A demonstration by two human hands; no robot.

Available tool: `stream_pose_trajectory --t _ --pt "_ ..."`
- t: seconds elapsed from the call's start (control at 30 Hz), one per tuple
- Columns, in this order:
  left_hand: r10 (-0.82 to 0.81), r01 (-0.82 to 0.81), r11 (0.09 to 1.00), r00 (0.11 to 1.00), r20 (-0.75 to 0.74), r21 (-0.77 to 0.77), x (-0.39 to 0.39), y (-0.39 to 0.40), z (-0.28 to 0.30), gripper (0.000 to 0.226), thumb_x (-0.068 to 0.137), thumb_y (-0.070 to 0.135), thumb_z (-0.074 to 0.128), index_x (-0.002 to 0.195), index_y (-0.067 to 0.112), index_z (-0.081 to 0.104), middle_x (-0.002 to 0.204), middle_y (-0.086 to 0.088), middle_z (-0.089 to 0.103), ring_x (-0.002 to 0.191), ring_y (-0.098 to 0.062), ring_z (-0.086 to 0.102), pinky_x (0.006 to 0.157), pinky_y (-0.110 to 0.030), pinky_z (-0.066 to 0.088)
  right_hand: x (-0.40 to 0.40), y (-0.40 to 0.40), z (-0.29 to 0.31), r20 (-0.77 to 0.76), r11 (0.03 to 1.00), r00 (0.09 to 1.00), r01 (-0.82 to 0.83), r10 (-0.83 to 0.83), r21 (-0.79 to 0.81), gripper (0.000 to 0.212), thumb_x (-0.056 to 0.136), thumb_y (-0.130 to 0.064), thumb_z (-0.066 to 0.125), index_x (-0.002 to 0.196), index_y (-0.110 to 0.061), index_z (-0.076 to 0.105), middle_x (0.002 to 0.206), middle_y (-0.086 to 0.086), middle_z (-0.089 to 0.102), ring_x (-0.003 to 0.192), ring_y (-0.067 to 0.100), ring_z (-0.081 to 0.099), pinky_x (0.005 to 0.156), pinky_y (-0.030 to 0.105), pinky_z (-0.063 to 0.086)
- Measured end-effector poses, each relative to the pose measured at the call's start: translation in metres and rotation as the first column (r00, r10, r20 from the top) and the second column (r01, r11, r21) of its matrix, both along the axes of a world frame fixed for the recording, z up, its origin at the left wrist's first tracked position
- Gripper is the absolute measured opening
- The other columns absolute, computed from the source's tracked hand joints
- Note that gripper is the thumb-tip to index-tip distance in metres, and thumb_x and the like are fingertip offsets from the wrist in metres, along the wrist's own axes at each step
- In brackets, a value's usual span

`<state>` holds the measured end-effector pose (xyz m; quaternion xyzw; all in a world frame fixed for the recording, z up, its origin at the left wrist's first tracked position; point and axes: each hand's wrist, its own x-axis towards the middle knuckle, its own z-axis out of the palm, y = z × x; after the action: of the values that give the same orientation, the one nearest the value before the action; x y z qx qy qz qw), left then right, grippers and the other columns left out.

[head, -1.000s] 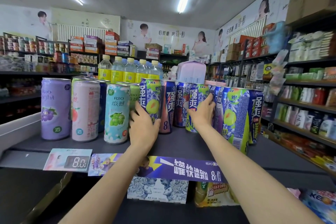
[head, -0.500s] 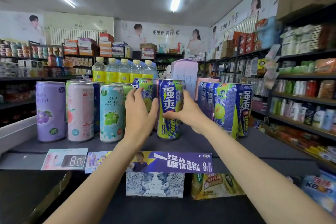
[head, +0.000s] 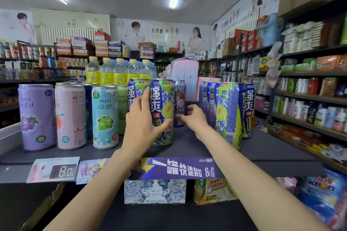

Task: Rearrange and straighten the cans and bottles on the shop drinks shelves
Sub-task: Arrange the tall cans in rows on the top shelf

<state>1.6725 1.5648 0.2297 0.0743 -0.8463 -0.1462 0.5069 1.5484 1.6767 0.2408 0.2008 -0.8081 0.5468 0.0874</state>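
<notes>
Shelf (head: 187, 151) bears upright can (head: 163, 110); left hand (head: 143, 124) grips it.

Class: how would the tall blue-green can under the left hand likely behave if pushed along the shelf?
The can stands tall and narrow, so a high push may tip it. Its glossy printed wall looks slippery. The left hand wraps low around it, which probably steadies it.

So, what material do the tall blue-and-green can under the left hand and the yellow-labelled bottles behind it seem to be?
The tall blue-and-green can looks like thin metal, probably aluminium: glossy printed wall, silvery rim. The yellow-labelled bottles look like clear plastic: see-through shoulders, pale caps, wrapped labels.
</notes>
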Motion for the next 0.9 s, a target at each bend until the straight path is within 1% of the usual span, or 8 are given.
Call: stream_pose_trajectory --t 0.07,0.17,0.23,0.33,0.5,0.73,0.8,0.9 --pt "0.001 -0.001 1.0 1.0 -0.001 -0.003 -0.002 -0.003 -0.001 0.104 0.063 0.069 0.042 0.147 0.012 0.018 0.122 -0.013 0.043 0.115 -0.031 0.042 0.089 -0.045 0.039 -0.015 -0.011 0.003 -0.016 0.993 0.999 0.042 -0.04 0.108 0.065 0.078 -0.027 0.075 0.128 -0.001 0.042 0.132 0.017 0.05 0.124 0.032 0.044 0.098 0.037 0.037" --pt "0.007 -0.007 1.0 1.0 -0.011 -0.013 -0.003 -0.006 -0.004 0.103 0.064 0.069 0.04 0.146 0.012 0.02 0.12 -0.012 0.043 0.113 -0.03 0.042 0.087 -0.044 0.04 -0.035 -0.026 0.007 0.018 0.988 1.0 0.014 -0.018 0.156 0.072 0.076 -0.025 0.077 0.128 0.002 0.037 0.136 0.02 0.046 0.126 0.033 0.043 0.1 0.038 0.038" --pt "0.018 -0.018 0.999 1.0 -0.019 -0.027 -0.005 -0.007 -0.005 0.101 0.065 0.067 0.042 0.145 0.01 0.022 0.119 -0.013 0.044 0.111 -0.031 0.044 0.084 -0.045 0.041 -0.044 -0.033 0.006 0.047 0.983 0.999 -0.01 0.001 0.185 0.074 0.076 -0.022 0.077 0.13 0.002 0.033 0.138 0.02 0.043 0.126 0.031 0.044 0.1 0.036 0.037" --pt "0.03 -0.03 0.999 0.999 -0.023 -0.033 -0.006 -0.008 -0.005 0.1 0.065 0.067 0.041 0.144 0.009 0.025 0.12 -0.014 0.045 0.111 -0.032 0.044 0.084 -0.045 0.041 -0.05 -0.041 0.004 0.044 0.982 0.998 0.027 -0.035 0.189 0.073 0.076 -0.02 0.077 0.13 0.003 0.033 0.136 0.02 0.045 0.123 0.03 0.047 0.098 0.033 0.038" --pt "0.035 -0.035 0.999 0.999 -0.001 -0.04 -0.004 -0.005 -0.003 0.099 0.066 0.068 0.04 0.144 0.009 0.024 0.122 -0.014 0.043 0.112 -0.03 0.041 0.088 -0.043 0.038 -0.048 -0.035 0.005 0.063 0.978 0.991 0.107 -0.12 0.178 0.08 0.074 -0.021 0.079 0.132 0.003 0.03 0.137 0.02 0.044 0.126 0.033 0.045 0.101 0.036 0.039" --pt "0.036 -0.036 0.999 0.999 0.007 -0.036 -0.003 -0.005 -0.005 0.097 0.067 0.067 0.039 0.144 0.008 0.025 0.122 -0.014 0.042 0.112 -0.032 0.042 0.088 -0.044 0.04 -0.049 -0.024 0.003 0.097 0.97 0.978 0.169 -0.187 0.172 0.076 0.079 -0.017 0.074 0.135 0.003 0.026 0.14 0.023 0.04 0.128 0.037 0.041 0.103 0.04 0.036" --pt "0.033 -0.033 0.999 0.999 0.003 -0.039 -0.003 -0.004 -0.004 0.097 0.067 0.067 0.039 0.143 0.008 0.025 0.123 -0.014 0.042 0.113 -0.031 0.042 0.089 -0.043 0.039 -0.045 -0.024 0.002 0.093 0.965 0.976 0.177 -0.197 0.193 0.073 0.082 -0.015 0.071 0.135 0.003 0.025 0.14 0.024 0.038 0.128 0.038 0.041 0.102 0.04 0.035" --pt "0.016 -0.016 0.999 1.0 -0.008 -0.042 -0.002 -0.005 -0.006 0.096 0.069 0.066 0.041 0.143 0.006 0.027 0.124 -0.015 0.042 0.114 -0.031 0.041 0.092 -0.042 0.039 -0.033 -0.02 0.004 0.081 0.952 0.976 0.174 -0.2 0.251 0.069 0.087 -0.009 0.063 0.139 0.003 0.019 0.142 0.023 0.035 0.13 0.037 0.039 0.103 0.037 0.035"
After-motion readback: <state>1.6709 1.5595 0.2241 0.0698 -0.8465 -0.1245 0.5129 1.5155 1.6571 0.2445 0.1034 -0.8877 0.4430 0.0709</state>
